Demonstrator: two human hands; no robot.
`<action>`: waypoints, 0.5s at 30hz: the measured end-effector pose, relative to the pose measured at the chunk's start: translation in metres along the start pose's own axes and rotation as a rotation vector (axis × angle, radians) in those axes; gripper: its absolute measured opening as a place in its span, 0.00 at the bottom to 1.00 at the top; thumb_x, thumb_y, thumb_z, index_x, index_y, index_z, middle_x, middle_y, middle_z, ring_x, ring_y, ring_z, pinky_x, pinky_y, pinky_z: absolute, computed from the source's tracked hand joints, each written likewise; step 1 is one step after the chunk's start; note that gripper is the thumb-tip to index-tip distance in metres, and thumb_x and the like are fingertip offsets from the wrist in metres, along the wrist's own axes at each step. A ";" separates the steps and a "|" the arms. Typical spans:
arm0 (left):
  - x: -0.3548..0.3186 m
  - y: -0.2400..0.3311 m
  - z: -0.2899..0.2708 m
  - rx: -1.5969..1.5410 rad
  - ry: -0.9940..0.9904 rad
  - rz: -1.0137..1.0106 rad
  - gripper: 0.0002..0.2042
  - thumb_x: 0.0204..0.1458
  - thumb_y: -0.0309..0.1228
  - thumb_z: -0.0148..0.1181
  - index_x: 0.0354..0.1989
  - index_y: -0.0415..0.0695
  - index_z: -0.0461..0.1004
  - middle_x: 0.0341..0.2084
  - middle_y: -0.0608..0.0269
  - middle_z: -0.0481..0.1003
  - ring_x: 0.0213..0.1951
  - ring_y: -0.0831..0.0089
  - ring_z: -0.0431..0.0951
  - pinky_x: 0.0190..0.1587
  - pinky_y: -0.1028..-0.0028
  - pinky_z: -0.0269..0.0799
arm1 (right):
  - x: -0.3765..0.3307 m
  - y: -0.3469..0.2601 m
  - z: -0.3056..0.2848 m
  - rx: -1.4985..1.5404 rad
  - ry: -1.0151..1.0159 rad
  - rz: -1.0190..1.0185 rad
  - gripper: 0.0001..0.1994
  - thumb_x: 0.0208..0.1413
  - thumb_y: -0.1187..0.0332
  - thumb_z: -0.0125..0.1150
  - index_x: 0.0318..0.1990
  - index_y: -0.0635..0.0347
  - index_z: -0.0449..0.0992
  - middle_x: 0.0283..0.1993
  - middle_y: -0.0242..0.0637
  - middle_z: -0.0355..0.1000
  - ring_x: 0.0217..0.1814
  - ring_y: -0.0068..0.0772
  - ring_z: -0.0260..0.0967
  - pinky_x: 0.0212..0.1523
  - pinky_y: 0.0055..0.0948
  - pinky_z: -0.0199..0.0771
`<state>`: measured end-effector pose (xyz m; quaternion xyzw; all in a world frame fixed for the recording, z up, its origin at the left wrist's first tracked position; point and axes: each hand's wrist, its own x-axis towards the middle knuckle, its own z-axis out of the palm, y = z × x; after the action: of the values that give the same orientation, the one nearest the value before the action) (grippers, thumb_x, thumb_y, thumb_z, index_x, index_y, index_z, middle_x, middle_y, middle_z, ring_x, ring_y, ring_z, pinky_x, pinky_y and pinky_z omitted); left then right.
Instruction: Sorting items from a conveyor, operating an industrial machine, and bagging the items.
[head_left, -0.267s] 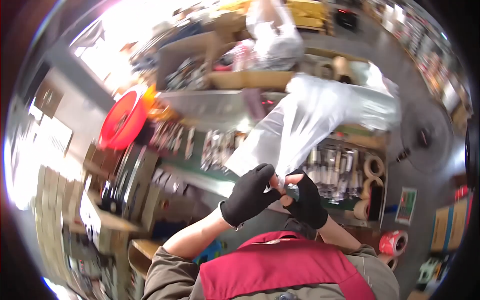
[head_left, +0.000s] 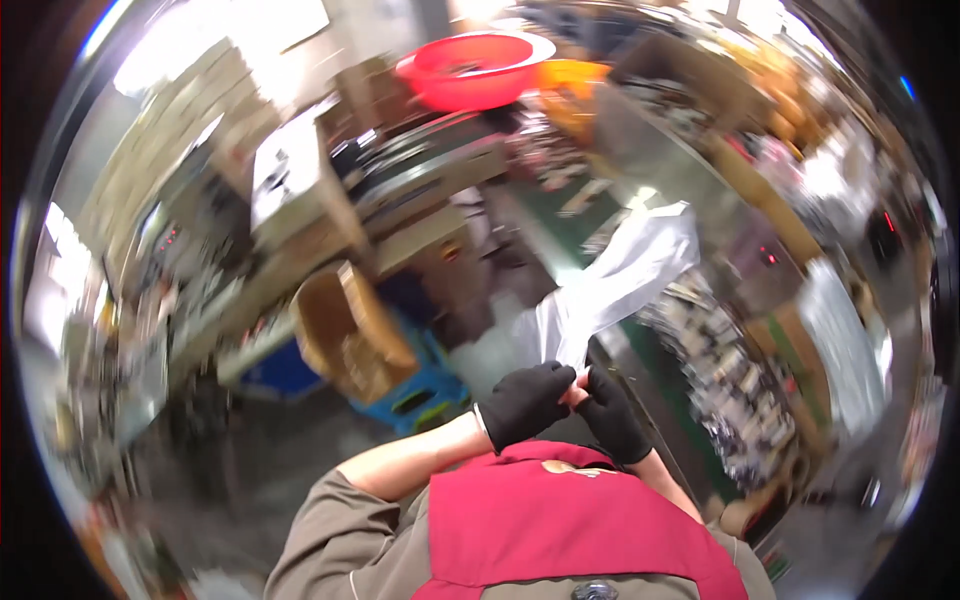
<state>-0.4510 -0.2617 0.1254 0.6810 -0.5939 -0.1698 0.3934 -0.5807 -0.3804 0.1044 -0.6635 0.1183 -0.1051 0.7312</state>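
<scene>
A white, translucent plastic bag [head_left: 630, 270] stretches up and to the right from my fingers, its body hanging over the table's edge. My left hand [head_left: 525, 405], in a black glove with bare fingertips, is closed on the bag's gathered end. Opposite it, my right hand [head_left: 612, 418], gloved the same way, pinches that end too. Both sets of fingertips meet just in front of my chest. The exact grip is small and partly hidden by the gloves.
A green-topped table [head_left: 655, 365] with rows of small packets [head_left: 735, 390] runs along my right. Ahead stand a red basin [head_left: 470, 80] and an orange bag [head_left: 575, 80]. A cardboard box [head_left: 350, 330] rests on a blue stool [head_left: 435, 375] at my left.
The view has swung left, so the table now lies to my right and the stool shows fully. The bag has come away from over the table's boxes, still in both hands.
</scene>
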 end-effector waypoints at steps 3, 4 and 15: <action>-0.085 -0.024 -0.075 -0.321 -0.238 -0.493 0.07 0.48 0.30 0.58 0.32 0.39 0.71 0.26 0.63 0.73 0.29 0.76 0.70 0.32 0.76 0.65 | 0.019 0.051 0.054 0.039 -0.099 0.069 0.07 0.61 0.67 0.49 0.33 0.60 0.66 0.31 0.25 0.63 0.36 0.16 0.63 0.39 0.19 0.66; -0.122 -0.043 -0.083 -0.785 -0.014 -0.620 0.10 0.48 0.33 0.59 0.29 0.38 0.69 0.25 0.67 0.71 0.28 0.82 0.68 0.31 0.77 0.66 | 0.026 0.062 0.066 0.124 -0.098 0.115 0.08 0.61 0.65 0.49 0.32 0.59 0.65 0.31 0.24 0.62 0.36 0.16 0.63 0.40 0.19 0.66; -0.457 -0.230 -0.117 0.261 1.410 -1.563 0.14 0.51 0.41 0.51 0.26 0.41 0.72 0.23 0.45 0.73 0.29 0.55 0.76 0.31 0.63 0.69 | 0.079 0.001 0.280 -0.070 -0.987 0.395 0.20 0.48 0.67 0.58 0.50 0.53 0.64 0.39 0.32 0.64 0.41 0.26 0.63 0.44 0.24 0.64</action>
<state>-0.3220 0.2046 -0.0780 0.8553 0.3576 0.1227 0.3543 -0.4181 -0.1398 0.1268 -0.6231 -0.1137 0.3631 0.6833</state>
